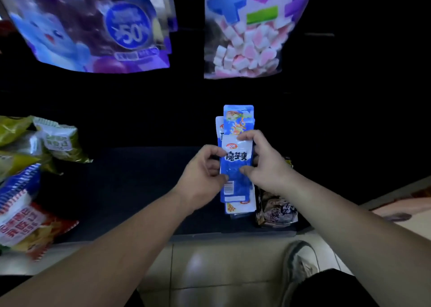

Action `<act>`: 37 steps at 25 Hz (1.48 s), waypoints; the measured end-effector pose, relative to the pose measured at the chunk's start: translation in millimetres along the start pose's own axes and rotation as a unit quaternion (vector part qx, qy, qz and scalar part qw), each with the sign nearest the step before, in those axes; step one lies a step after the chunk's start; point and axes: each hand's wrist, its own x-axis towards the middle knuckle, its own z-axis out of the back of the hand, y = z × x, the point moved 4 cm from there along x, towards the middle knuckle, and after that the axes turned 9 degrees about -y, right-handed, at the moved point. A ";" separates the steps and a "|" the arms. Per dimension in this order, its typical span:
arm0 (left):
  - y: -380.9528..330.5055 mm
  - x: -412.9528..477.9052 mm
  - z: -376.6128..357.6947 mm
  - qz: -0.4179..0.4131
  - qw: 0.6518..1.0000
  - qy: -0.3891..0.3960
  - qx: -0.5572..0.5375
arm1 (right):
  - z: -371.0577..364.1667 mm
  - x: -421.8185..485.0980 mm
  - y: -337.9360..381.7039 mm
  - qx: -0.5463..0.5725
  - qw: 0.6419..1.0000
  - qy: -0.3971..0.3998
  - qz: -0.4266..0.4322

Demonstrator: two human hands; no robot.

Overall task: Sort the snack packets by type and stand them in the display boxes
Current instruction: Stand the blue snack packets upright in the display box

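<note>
Bare forearms [116,243] run to a bare left hand [203,173] and bare right hand [268,164]; pale grey fabric sneaker [300,264] on one foot; black trouser leg [331,288] beside it.

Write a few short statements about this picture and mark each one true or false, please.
1. The left hand and the right hand both hold the blue packets. True.
2. The chip bags are piled on the person's right. False: they are on the left.
3. The bag of pink and white pieces is to the right of the purple bag. True.
4. The hands hold only one packet. False: edges of more packets show behind the front one.
5. A dark packet lies just right of the blue packets. True.
</note>
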 end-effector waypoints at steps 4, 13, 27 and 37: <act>34.0 23.8 -27.9 0.047 0.997 0.003 -0.064 | -8.3 27.3 -38.0 -0.024 0.999 -0.005 0.039; 83.4 27.1 -61.8 0.102 0.991 0.008 -0.082 | -16.6 9.4 -91.2 -0.074 0.995 -0.049 0.050; 99.9 28.3 -70.5 0.129 0.990 -0.018 -0.056 | -28.9 -1.7 -102.4 -0.123 0.989 -0.056 0.058; 87.3 29.3 -65.1 0.028 0.996 -0.012 0.079 | -24.1 3.8 -124.6 -0.118 0.993 -0.010 -0.025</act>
